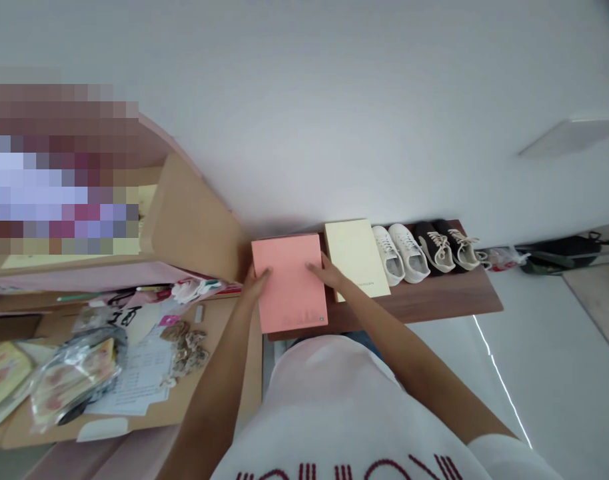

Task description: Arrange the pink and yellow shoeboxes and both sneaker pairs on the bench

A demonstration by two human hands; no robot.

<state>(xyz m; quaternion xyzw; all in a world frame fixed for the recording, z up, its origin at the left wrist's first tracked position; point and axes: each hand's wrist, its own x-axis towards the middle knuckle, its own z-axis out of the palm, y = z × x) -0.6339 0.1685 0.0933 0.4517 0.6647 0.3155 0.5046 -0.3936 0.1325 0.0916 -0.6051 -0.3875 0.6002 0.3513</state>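
Note:
Between my two hands is a flat pink box (290,283), or possibly a large book, at the left end of a dark wooden bench (424,303). My left hand (255,283) grips its left edge, thumb on top. On the right edge my right hand (328,272) grips it the same way, its thumb lying on the pink face. The fingers under the edges are hidden. Right beside it lies a cream box (357,257) with small print near its lower edge. I cannot tell whether the pink box rests on the bench or is slightly raised.
White sneakers (402,253) and black sneakers (444,247) stand in pairs along the bench by the wall. At left, a desk (234,347) holds papers (134,373), a clear plastic bag (77,380) and brown scrunchies (187,347). A dark bag (559,257) lies beyond the bench's right end.

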